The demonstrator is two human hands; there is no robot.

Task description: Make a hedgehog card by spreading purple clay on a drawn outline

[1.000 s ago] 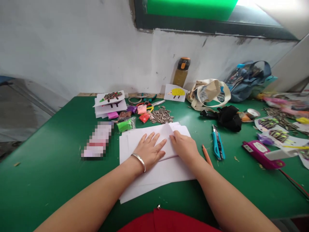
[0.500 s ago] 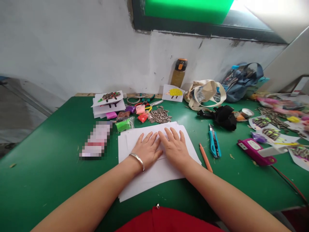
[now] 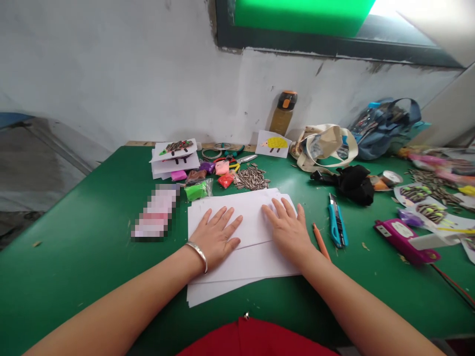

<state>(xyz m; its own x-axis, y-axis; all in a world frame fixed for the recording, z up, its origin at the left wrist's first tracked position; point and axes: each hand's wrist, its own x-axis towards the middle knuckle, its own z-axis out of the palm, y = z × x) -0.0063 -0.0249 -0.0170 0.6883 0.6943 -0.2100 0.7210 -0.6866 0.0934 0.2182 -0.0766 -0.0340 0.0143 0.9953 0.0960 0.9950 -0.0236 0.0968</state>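
Several sheets of white paper [image 3: 237,267] lie loosely stacked on the green table, with a crease or edge running across the top ones. My left hand [image 3: 216,237] rests flat on the left part of the paper, fingers spread, a silver bangle [image 3: 198,253] at its wrist. On the right part lies my right hand [image 3: 289,230], palm down with its fingers apart. Just right of it are an orange pen-like stick [image 3: 321,241] and a blue utility knife [image 3: 337,222] with its blade showing.
Behind the paper are bagged green clay [image 3: 197,190], a pile of sunflower seeds [image 3: 253,177], scissors [image 3: 247,158] and hedgehog pictures [image 3: 174,147]. A bottle [image 3: 284,113] and a cream bag [image 3: 322,146] stand by the wall. A magenta glue gun-like device [image 3: 403,242] with a cord lies right.
My hands have moved apart over the paper, the left one toward the left and the right one toward the right. The view has shifted slightly.
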